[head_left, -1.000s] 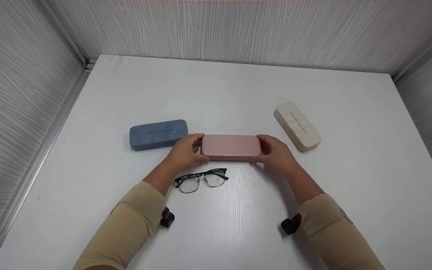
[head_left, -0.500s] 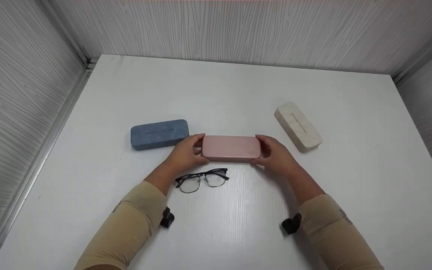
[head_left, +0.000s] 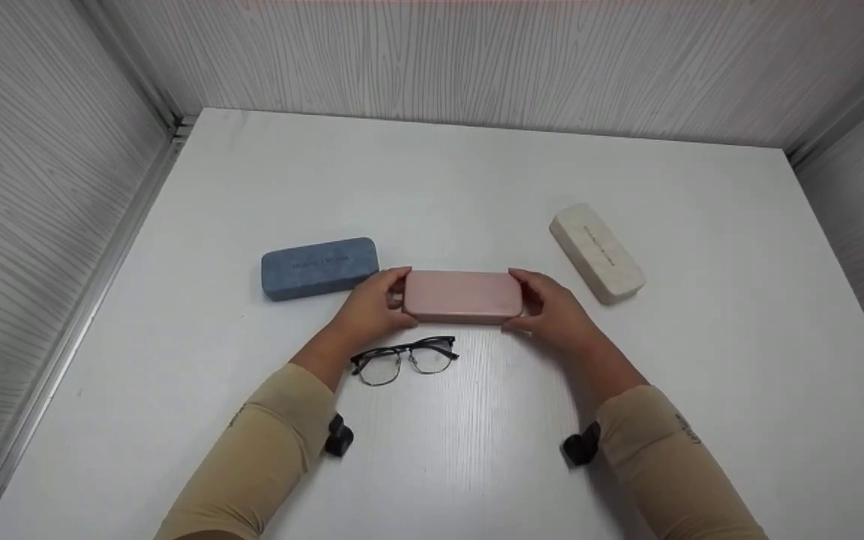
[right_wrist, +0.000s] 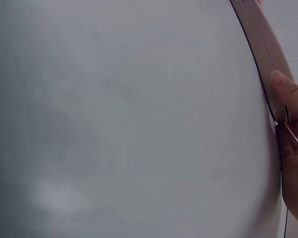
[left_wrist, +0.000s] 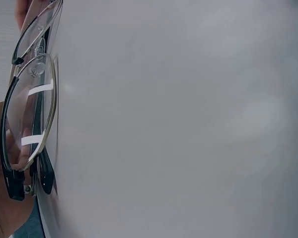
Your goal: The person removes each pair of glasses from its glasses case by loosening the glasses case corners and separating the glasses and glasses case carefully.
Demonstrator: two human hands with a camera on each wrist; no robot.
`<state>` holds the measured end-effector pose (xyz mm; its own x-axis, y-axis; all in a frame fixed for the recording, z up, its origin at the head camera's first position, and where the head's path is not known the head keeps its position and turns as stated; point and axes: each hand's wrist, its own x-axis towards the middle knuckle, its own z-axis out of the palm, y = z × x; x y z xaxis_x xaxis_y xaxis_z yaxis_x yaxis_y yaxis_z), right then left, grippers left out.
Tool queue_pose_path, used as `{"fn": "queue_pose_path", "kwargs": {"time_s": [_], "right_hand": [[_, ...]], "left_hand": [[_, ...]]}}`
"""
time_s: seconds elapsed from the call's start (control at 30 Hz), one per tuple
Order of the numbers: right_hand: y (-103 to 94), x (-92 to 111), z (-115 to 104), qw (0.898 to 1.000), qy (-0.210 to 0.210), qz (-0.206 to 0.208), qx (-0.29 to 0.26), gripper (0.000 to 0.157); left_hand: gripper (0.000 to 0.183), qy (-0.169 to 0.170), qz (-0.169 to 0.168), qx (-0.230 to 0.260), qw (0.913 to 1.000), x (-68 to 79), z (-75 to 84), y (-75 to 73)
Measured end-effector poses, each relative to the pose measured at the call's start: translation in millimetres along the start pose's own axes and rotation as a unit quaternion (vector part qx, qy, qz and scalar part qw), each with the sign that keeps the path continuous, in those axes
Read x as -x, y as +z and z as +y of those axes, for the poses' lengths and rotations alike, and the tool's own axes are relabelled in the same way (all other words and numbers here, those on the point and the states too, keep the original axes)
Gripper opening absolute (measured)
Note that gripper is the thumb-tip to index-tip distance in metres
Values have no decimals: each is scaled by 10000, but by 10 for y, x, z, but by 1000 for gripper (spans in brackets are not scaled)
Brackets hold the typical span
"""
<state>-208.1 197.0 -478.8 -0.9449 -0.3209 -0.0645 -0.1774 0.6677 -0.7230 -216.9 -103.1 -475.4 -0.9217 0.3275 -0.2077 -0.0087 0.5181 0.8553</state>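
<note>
A closed pink glasses case [head_left: 463, 294] lies lengthwise on the white table, one hand at each end. My left hand [head_left: 373, 306] grips its left end, thumb at the near edge and fingers toward the far edge. The right hand [head_left: 554, 309] holds the opposite end the same way; in the right wrist view its thumb [right_wrist: 284, 85] presses on the front of the pink case [right_wrist: 260, 54]. Black-rimmed eyeglasses [head_left: 405, 360] rest just in front of the case, close to my left wrist. Those eyeglasses [left_wrist: 30, 99] partly cover the left hand [left_wrist: 5, 198] in the left wrist view.
A blue glasses case [head_left: 319, 268] lies behind and left of my left hand. Further back on the right is a cream glasses case [head_left: 597, 253], set at an angle. Wood-grain panels [head_left: 477, 67] enclose the white table [head_left: 432, 187] at the back and sides.
Almost nothing differs. Both hands stay on the ends of the pink case, and the eyeglasses and other cases keep their places.
</note>
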Motion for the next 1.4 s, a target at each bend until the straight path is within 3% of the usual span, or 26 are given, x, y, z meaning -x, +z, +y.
{"fn": "queue_pose_path", "kwargs": {"time_s": [0.5,0.9,1.2,1.4], "right_hand": [[-88,-29,43,9989,-267,-101,-372,72],[-105,-62,34,9950,-11,-83,-995,60],[-77,-83,-20,9748,50,-311,-2208,52],[-34,-97,-99,9752,211,-75,-2203,43]], "left_hand": [[86,71,158,-305,9994,27,-3,25],[89,172,175,-161,9996,15,-12,24],[91,144,123,-164,9997,10,-7,9],[92,194,134,-126,9996,3,-18,0]]}}
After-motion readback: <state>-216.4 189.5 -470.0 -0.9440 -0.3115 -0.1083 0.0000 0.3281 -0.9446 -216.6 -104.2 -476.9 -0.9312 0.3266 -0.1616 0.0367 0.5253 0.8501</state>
